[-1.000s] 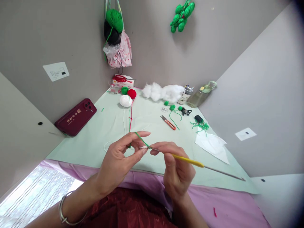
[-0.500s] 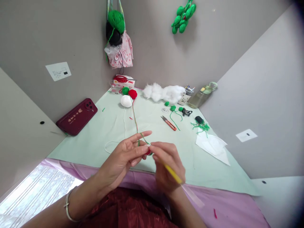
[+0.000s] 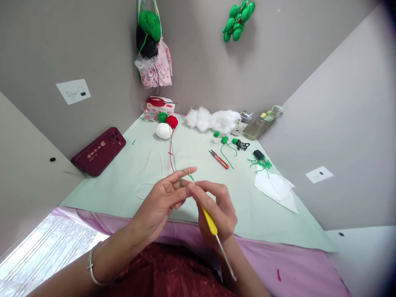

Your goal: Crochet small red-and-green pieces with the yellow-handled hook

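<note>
And left hand pinches, green yarn strung through its fingers, right hand grips the hook, stitch seemingly half-made, finished work hidden

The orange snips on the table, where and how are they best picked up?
Probably by the orange handles, from the near right: the snips lie flat, handle end towards the person, dark blades pointing away to the left. The right hand suits, once free of the yellow-gripped hook.
</note>
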Demonstrator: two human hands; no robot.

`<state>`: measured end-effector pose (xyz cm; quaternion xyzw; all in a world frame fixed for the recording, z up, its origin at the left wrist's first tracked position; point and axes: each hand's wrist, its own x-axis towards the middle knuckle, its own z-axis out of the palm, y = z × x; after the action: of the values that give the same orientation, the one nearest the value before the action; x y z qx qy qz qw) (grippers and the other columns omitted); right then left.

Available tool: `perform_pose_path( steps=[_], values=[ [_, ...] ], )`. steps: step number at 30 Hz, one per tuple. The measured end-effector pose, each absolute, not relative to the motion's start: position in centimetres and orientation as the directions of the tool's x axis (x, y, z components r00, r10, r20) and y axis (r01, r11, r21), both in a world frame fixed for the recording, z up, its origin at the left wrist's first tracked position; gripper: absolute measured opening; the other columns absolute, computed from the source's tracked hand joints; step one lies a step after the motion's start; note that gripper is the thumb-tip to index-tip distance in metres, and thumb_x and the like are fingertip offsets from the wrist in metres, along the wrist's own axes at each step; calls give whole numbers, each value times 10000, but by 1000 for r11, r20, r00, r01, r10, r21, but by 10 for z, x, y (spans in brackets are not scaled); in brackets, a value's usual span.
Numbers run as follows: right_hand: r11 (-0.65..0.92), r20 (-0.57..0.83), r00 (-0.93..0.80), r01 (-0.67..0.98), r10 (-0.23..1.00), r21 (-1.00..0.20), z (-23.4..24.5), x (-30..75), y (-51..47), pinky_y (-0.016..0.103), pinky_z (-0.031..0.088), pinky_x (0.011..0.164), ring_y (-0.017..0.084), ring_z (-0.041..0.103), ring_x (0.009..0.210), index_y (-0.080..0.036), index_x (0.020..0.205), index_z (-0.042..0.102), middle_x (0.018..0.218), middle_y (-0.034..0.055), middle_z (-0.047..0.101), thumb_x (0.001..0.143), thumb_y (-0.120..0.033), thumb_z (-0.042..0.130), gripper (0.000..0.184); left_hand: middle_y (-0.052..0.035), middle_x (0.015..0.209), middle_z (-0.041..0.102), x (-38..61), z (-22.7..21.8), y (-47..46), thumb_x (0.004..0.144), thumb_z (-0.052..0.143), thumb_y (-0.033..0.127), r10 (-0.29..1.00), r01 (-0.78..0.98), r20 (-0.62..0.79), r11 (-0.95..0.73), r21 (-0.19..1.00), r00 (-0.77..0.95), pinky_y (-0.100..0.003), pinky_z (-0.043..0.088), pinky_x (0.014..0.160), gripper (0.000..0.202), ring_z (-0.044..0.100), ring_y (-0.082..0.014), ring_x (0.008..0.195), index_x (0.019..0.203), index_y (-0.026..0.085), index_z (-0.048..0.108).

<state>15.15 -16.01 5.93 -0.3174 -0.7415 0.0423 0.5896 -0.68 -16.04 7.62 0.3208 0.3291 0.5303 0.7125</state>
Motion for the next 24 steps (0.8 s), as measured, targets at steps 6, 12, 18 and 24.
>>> perform_pose_path(
  steps=[6, 12, 18, 24],
  values=[
    [619, 619, 53, 30, 783, -785, 70, 156, -153, 345, 569, 677, 169, 665, 717, -263, 1014, 789, 842, 27, 736, 1042, -202, 579, 220, 63, 650, 543, -12, 77, -157, 831, 876, 292, 966, -580, -128, 238, 779, 225, -273, 463, 820, 338, 474, -106, 649, 1164, 256, 831],
    [571, 571, 27, -4, 820, -821, 66, 154, -153, 331, 576, 704, 166, 687, 768, -257, 1006, 804, 907, 36, 787, 1022, -236, 637, 170, 11, 906, 691, -9, 70, -161, 882, 839, 332, 987, -413, 0, 67, 908, 162, -301, 450, 935, 313, 603, -162, 929, 1195, 340, 821],
    [491, 494, 16, -136, 869, -860, 64, 159, -154, 342, 611, 720, 167, 722, 754, -221, 1008, 761, 921, 48, 789, 1069, -283, 557, 222, 9, 924, 638, -14, 69, -162, 891, 827, 345, 992, -352, 11, 34, 935, 125, -298, 430, 923, 318, 559, -166, 934, 1208, 351, 815],
    [691, 699, -52, 219, 714, -689, 68, 158, -163, 347, 625, 747, 185, 752, 831, -269, 1128, 739, 971, 41, 796, 1060, -162, 509, 262, 9, 896, 637, -14, 71, -163, 913, 795, 306, 994, -196, 106, -96, 976, 37, -312, 430, 881, 292, 537, -172, 852, 1203, 331, 809]
  ],
)
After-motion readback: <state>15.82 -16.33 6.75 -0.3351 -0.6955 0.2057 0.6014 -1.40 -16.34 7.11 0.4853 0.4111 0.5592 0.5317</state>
